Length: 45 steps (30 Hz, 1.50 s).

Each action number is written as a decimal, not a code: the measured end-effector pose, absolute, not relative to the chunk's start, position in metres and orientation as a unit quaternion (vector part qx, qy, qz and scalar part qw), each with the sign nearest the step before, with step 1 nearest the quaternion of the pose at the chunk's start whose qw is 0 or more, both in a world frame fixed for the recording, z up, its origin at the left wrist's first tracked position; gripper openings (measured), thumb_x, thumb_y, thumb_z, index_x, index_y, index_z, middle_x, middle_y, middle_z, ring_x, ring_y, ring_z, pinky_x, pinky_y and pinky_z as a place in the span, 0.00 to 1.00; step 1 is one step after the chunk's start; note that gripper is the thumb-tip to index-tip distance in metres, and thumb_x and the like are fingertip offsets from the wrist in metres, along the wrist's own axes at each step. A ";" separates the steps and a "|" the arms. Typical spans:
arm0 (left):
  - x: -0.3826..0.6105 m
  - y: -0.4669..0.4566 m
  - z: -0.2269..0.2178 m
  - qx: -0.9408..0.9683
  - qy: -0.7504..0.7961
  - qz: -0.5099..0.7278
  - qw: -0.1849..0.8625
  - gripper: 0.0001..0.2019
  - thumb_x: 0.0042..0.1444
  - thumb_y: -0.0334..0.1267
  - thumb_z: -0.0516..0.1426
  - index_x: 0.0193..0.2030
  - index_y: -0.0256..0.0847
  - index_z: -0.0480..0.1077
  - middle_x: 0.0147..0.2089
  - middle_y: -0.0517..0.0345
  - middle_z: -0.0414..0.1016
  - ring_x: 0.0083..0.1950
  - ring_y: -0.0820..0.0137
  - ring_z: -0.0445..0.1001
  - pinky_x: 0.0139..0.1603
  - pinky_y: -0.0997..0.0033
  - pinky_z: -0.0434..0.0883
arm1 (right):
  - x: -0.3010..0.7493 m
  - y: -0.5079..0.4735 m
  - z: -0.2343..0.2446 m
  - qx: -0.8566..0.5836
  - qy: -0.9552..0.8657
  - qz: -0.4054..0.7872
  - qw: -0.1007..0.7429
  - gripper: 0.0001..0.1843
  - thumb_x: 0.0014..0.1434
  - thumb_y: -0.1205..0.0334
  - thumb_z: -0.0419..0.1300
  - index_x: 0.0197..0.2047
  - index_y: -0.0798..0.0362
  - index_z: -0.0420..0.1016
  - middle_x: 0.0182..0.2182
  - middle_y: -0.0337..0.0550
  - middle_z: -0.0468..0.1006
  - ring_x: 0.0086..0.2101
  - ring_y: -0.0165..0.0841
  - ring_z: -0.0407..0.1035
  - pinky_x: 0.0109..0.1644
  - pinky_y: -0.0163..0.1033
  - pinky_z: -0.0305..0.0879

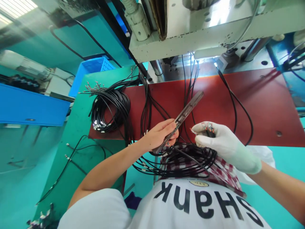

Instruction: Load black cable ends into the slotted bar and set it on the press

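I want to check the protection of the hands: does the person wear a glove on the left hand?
No, the left hand is bare and grips a long dark tool; only the right hand wears a white glove.

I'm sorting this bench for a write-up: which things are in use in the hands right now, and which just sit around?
In hand:
left hand holding the long metal fixture bar
gloved right hand pinching cable ends
cable coil on the lap

Lying about:
second cable bundle on the red-brown plate
blue crate
loose wires on the green table
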State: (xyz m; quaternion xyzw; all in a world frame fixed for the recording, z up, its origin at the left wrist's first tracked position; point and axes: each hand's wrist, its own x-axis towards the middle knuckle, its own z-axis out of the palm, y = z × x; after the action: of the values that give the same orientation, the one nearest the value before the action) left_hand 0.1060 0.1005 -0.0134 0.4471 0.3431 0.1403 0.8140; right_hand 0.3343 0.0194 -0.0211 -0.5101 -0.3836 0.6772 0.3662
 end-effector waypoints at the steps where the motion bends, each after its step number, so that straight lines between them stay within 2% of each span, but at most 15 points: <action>1: 0.106 0.101 -0.011 0.451 0.334 0.155 0.813 0.20 0.65 0.56 0.53 0.35 0.40 0.55 0.28 0.67 0.59 0.21 0.81 0.62 0.21 0.80 0.57 | 0.333 0.021 -0.021 -0.514 -0.380 0.677 0.364 0.18 0.56 0.53 0.70 0.46 0.51 0.76 0.33 0.37 0.72 0.33 0.26 0.64 0.39 0.32 0.62; 3: 0.110 0.103 -0.004 0.462 0.321 0.184 0.806 0.21 0.64 0.56 0.55 0.35 0.40 0.55 0.28 0.67 0.59 0.22 0.81 0.62 0.21 0.79 0.58 | 0.329 0.025 -0.018 -0.503 -0.385 0.682 0.365 0.17 0.55 0.55 0.71 0.45 0.52 0.78 0.36 0.38 0.73 0.35 0.27 0.65 0.39 0.31 0.62; 6: 0.121 0.110 0.002 0.473 0.310 0.197 0.801 0.22 0.63 0.57 0.55 0.35 0.40 0.55 0.28 0.67 0.59 0.23 0.81 0.62 0.23 0.79 0.59 | 0.323 0.030 -0.010 -0.468 -0.394 0.702 0.364 0.14 0.60 0.52 0.66 0.41 0.54 0.78 0.34 0.38 0.71 0.33 0.26 0.62 0.38 0.31 0.60; 10: 0.131 0.113 -0.003 0.487 0.301 0.179 0.800 0.22 0.63 0.59 0.54 0.35 0.40 0.56 0.29 0.66 0.60 0.24 0.81 0.64 0.23 0.79 0.60 | 0.319 0.035 -0.001 -0.461 -0.407 0.716 0.328 0.20 0.64 0.49 0.61 0.30 0.57 0.70 0.27 0.37 0.64 0.29 0.24 0.55 0.33 0.32 0.54; 15: 0.135 0.110 -0.005 0.475 0.324 0.191 0.796 0.22 0.63 0.59 0.53 0.37 0.40 0.58 0.30 0.65 0.61 0.24 0.81 0.63 0.23 0.80 0.61 | 0.312 0.039 0.007 -0.547 -0.411 0.653 0.323 0.15 0.61 0.53 0.65 0.31 0.57 0.72 0.27 0.37 0.67 0.30 0.24 0.59 0.33 0.31 0.56; 21: 0.140 0.106 -0.006 0.481 0.368 0.241 0.758 0.22 0.63 0.58 0.54 0.35 0.39 0.60 0.31 0.63 0.64 0.25 0.80 0.64 0.24 0.79 0.64 | 0.299 0.044 0.010 -0.570 -0.439 0.603 0.346 0.16 0.63 0.54 0.61 0.29 0.56 0.66 0.25 0.35 0.62 0.27 0.23 0.54 0.28 0.31 0.52; 25: 0.144 0.104 -0.013 0.520 0.407 0.272 0.700 0.20 0.64 0.57 0.54 0.36 0.40 0.60 0.30 0.64 0.63 0.25 0.81 0.63 0.24 0.79 0.62 | 0.293 0.048 0.005 -0.582 -0.450 0.573 0.359 0.16 0.63 0.55 0.60 0.29 0.55 0.64 0.24 0.34 0.60 0.27 0.24 0.53 0.28 0.32 0.51; 28: 0.144 0.105 -0.015 0.536 0.424 0.282 0.673 0.21 0.63 0.58 0.54 0.37 0.40 0.60 0.31 0.64 0.64 0.26 0.81 0.62 0.24 0.79 0.61 | 0.294 0.049 0.000 -0.576 -0.464 0.562 0.369 0.16 0.64 0.53 0.60 0.30 0.55 0.65 0.25 0.34 0.62 0.27 0.24 0.55 0.29 0.32 0.54; 31: 0.142 0.106 -0.013 0.528 0.408 0.263 0.697 0.21 0.63 0.58 0.54 0.36 0.40 0.60 0.29 0.65 0.64 0.25 0.81 0.62 0.24 0.80 0.62 | 0.303 0.046 -0.003 -0.533 -0.502 0.580 0.357 0.17 0.66 0.49 0.58 0.34 0.54 0.67 0.28 0.34 0.65 0.29 0.24 0.58 0.32 0.33 0.56; 34: 0.139 0.108 -0.013 0.515 0.383 0.234 0.730 0.21 0.64 0.58 0.53 0.35 0.39 0.60 0.29 0.65 0.62 0.25 0.81 0.64 0.24 0.80 0.62 | 0.315 0.040 -0.003 -0.495 -0.549 0.566 0.365 0.17 0.71 0.50 0.50 0.42 0.53 0.71 0.36 0.38 0.69 0.36 0.27 0.63 0.42 0.34 0.61; 36: 0.138 0.109 -0.014 0.495 0.369 0.225 0.753 0.21 0.63 0.57 0.54 0.35 0.39 0.60 0.30 0.65 0.62 0.25 0.82 0.64 0.24 0.81 0.62 | 0.320 0.037 -0.004 -0.508 -0.564 0.533 0.374 0.18 0.73 0.52 0.48 0.46 0.53 0.74 0.38 0.41 0.68 0.39 0.28 0.65 0.47 0.36 0.61; 39: 0.137 0.109 -0.016 0.459 0.350 0.217 0.787 0.20 0.64 0.56 0.55 0.36 0.39 0.58 0.32 0.66 0.62 0.25 0.83 0.63 0.24 0.81 0.60 | 0.324 0.034 -0.007 -0.550 -0.553 0.497 0.380 0.17 0.70 0.52 0.53 0.51 0.51 0.76 0.35 0.40 0.67 0.36 0.28 0.64 0.43 0.36 0.61; 41: 0.134 0.106 -0.015 0.443 0.347 0.203 0.801 0.20 0.65 0.55 0.54 0.37 0.39 0.57 0.31 0.66 0.62 0.24 0.83 0.62 0.23 0.81 0.59 | 0.324 0.033 -0.009 -0.572 -0.508 0.512 0.390 0.18 0.66 0.51 0.59 0.55 0.49 0.75 0.37 0.39 0.72 0.35 0.28 0.66 0.42 0.35 0.63; 43: 0.128 0.099 -0.013 0.426 0.351 0.182 0.813 0.19 0.65 0.55 0.54 0.37 0.39 0.57 0.31 0.66 0.62 0.24 0.83 0.62 0.22 0.81 0.58 | 0.325 0.031 -0.011 -0.589 -0.450 0.534 0.406 0.19 0.59 0.51 0.66 0.51 0.49 0.75 0.38 0.39 0.76 0.34 0.28 0.69 0.41 0.35 0.65; 45: 0.120 0.087 -0.012 0.403 0.358 0.160 0.827 0.19 0.66 0.54 0.53 0.38 0.40 0.57 0.30 0.66 0.61 0.24 0.82 0.62 0.22 0.81 0.58 | 0.327 0.029 -0.013 -0.607 -0.407 0.548 0.407 0.18 0.54 0.51 0.71 0.44 0.51 0.75 0.34 0.38 0.77 0.32 0.28 0.70 0.37 0.33 0.66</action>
State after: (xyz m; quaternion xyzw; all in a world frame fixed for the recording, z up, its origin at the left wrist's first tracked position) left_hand 0.1196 0.0867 -0.0117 0.4026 0.3582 0.1600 0.8271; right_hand 0.3271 0.0287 -0.0134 -0.6070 -0.4068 0.5478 0.4074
